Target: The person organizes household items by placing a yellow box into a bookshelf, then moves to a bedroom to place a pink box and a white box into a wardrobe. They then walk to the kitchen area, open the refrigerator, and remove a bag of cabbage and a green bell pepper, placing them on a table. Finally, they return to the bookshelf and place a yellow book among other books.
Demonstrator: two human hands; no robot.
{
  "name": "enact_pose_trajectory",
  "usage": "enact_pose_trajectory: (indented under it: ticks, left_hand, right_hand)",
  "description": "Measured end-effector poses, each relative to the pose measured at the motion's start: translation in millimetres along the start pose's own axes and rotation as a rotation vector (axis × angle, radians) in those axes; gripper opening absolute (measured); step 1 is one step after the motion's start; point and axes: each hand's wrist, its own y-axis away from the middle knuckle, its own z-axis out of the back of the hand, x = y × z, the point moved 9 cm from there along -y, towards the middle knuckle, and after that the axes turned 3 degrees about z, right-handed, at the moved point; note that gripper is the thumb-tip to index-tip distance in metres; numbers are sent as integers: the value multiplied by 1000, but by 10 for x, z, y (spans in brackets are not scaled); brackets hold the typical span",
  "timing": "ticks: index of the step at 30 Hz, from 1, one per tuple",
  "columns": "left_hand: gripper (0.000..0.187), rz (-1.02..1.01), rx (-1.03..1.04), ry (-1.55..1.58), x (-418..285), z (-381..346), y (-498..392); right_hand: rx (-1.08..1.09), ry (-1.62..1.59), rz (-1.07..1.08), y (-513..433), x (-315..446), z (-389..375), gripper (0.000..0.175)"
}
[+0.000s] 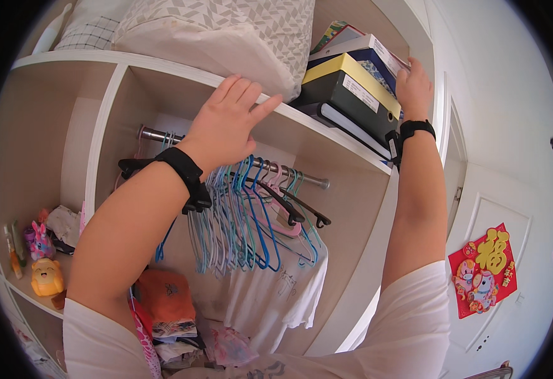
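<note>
My left hand (pixel 231 118) rests on the front edge of the wardrobe's upper shelf (pixel 177 66), palm down with the fingers spread, holding nothing. Just above it a large patterned fabric bag (pixel 238 42) bulges over the shelf. At the right end of that shelf, my right hand (pixel 414 90) is raised against the side of a stack of file boxes and folders; its fingertips are at a white box (pixel 385 49), and whether it grips anything is unclear. Lower in the stack are a black and yellow file box (pixel 352 94) and a black binder (pixel 352 128).
Below the shelf, many wire hangers (pixel 238 213) and a white T-shirt (pixel 281 293) hang from a metal rail (pixel 312 180). Folded clothes (pixel 167 298) lie beneath. Small toys, including a yellow figure (pixel 47 277), stand at left. A red decoration (pixel 485 270) hangs on the white door at right.
</note>
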Motion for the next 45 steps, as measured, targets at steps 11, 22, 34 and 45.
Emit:
enact_pose_trajectory:
  ticks: [11, 22, 34, 45]
  left_hand:
    - [79, 63, 95, 48, -409, 103, 604]
    - [59, 104, 441, 495, -2020, 294, 1883]
    - [55, 267, 743, 774, -2913, 239, 2923]
    - [42, 209, 945, 999, -5168, 236, 2874]
  right_hand:
    - [89, -114, 187, 1614, -350, 754, 44]
    - [406, -265, 185, 3520, 144, 753, 43]
    - [824, -474, 102, 5037, 251, 1852, 44]
    - [1093, -172, -229, 6121, -2006, 4147, 43]
